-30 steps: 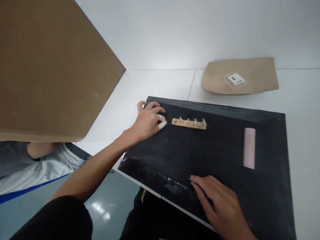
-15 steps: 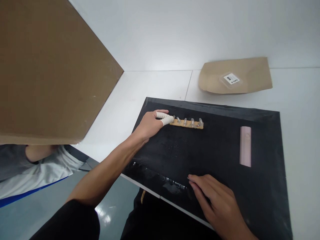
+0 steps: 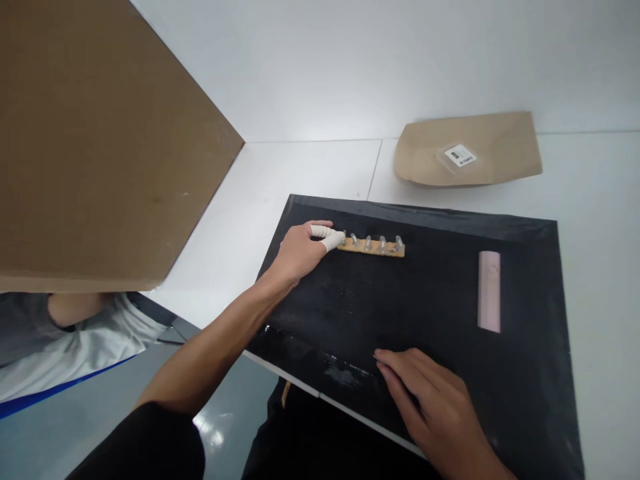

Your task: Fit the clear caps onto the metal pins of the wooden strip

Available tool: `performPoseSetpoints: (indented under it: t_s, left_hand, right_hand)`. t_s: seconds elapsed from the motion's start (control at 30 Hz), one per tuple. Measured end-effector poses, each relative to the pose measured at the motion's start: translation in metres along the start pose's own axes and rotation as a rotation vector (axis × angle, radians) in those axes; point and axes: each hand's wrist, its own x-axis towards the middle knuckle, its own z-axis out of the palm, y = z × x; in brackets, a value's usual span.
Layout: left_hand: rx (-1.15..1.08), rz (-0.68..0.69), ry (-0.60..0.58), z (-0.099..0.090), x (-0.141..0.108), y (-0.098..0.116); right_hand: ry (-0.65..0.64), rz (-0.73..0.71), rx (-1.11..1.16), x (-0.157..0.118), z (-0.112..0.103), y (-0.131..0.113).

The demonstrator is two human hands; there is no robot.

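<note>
My left hand (image 3: 303, 248) wears off-white finger cots on its thumb and forefinger. Those two fingertips pinch together at the left end of a tan strip (image 3: 373, 249), where a small clear piece partly shows. Several small clear, tube-like pieces (image 3: 383, 244) stand along the strip, some leaning. Near the front edge of the black mat (image 3: 425, 293), my right hand (image 3: 433, 393) is closed, with thumb and forefinger pressed on a small thin sliver (image 3: 376, 357) that looks metallic. Most of that sliver is hidden by the fingers.
A pink bar-shaped object (image 3: 489, 291) lies on the mat's right side. Behind the mat, a brown paper holder (image 3: 505, 150) carries a clear labelled packet (image 3: 459, 157). A large brown panel (image 3: 100, 147) rises at left, with another person's arm (image 3: 80, 309) below it.
The whole view has shifted very slightly. Both hands keep the same pose, the left at the strip's end and the right over the mat's front.
</note>
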Motion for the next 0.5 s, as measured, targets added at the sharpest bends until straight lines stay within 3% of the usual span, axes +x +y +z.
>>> performPoseSetpoints:
  t_s: [0.5]
  left_hand:
    - [0.194, 0.066, 0.058, -0.017, 0.005, -0.006]
  right_hand:
    - [0.009, 0.018, 0.002, 0.0, 0.0, -0.001]
